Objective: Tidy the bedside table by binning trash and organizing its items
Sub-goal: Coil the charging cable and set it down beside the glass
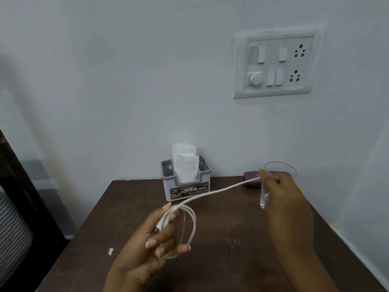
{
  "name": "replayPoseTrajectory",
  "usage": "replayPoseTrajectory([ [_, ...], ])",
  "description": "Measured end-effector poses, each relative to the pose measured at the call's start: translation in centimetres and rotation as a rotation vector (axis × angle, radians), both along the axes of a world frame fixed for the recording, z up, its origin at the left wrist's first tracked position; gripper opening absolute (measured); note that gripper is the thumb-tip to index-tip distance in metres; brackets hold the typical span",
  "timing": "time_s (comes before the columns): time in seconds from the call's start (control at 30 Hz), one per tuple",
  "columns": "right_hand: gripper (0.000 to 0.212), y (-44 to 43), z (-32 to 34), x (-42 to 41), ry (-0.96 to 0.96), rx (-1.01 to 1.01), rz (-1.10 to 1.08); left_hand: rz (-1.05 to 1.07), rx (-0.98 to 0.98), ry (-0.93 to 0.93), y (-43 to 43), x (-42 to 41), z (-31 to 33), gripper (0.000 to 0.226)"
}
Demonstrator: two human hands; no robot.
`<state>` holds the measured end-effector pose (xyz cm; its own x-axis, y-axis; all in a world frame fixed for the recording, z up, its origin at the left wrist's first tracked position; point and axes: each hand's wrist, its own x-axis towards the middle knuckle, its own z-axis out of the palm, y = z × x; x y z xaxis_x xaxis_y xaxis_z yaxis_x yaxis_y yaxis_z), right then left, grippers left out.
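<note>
Fingers (162, 243) of the left hand (145, 249) curl around a few loops of a white cable (210, 193), and the thumb presses the loops in place. One end with a small plug pokes out by the knuckles. From there the cable runs up and to the right, pulled almost straight, to the right hand (282, 190). That hand pinches the far end between thumb and fingertip.

It looks like the cable is being wound into a neat coil so it can be put away.

Right behind the right hand stands a clear glass (273, 182). I cannot tell if the hand touches it. If that hand swings back to make the next loop, it could bump the glass and tip it over. The loops could also slip off the left fingers if they open too much, and then the coil would fall apart.

All of this is above a dark brown bedside table (231, 239). At the back sits a grey tissue box (185, 186) with white tissues sticking up. A dark red case (251, 182) lies flat behind the glass. A small white scrap (110, 251) lies near the left front and may be trash for the bin. Scratches show on the wood.

Behind the table is a pale wall with a white switch board (273, 64).
</note>
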<state>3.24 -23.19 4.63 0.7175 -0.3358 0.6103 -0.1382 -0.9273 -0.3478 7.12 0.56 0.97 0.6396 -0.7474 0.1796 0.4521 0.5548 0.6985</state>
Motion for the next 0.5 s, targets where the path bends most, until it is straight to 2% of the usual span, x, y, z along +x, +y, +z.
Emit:
replayPoseTrajectory([
  [0.07,0.06,1.1,-0.5,-0.1,0.176,-0.003,0.07,0.254,-0.138,-0.024,0.0,0.5,0.0,0.038],
  [0.1,0.054,2.0,-0.7,-0.2,0.217,-0.035,0.136,0.344,-0.158,0.04,0.4,0.7,0.1,0.038],
  [0.13,0.046,2.9,-0.9,-0.4,0.249,-0.086,0.204,0.372,-0.207,0.11,0.8,0.9,0.0,0.039],
  [0.2,0.03,4.8,-0.8,-0.6,0.317,-0.191,0.315,0.342,-0.423,0.246,1.0,1.5,-0.2,0.043],
  [0.23,0.028,5.7,-0.9,-0.7,0.384,-0.233,0.383,0.332,-0.523,0.293,0.7,1.6,-0.3,0.045],
  [0.27,0.03,6.7,-0.7,-1.0,0.485,-0.271,0.453,0.435,-0.534,0.338,0.2,1.7,-0.2,0.045],
  [0.33,0.032,8.5,-0.4,-1.2,0.712,-0.418,0.561,0.781,-0.362,0.329,-0.5,1.6,0.5,0.039],
  [0.4,0.033,9.7,0.0,-1.4,0.753,-0.531,0.622,0.895,-0.174,0.241,-1.6,1.0,1.6,0.032],
  [0.43,0.031,10.0,0.3,-1.7,0.718,-0.528,0.648,0.875,-0.082,0.194,-2.0,0.8,1.7,0.031],
  [0.5,0.02,9.8,1.0,-2.0,0.469,-0.545,0.703,0.855,0.154,0.118,-2.5,0.4,1.6,0.03],
])
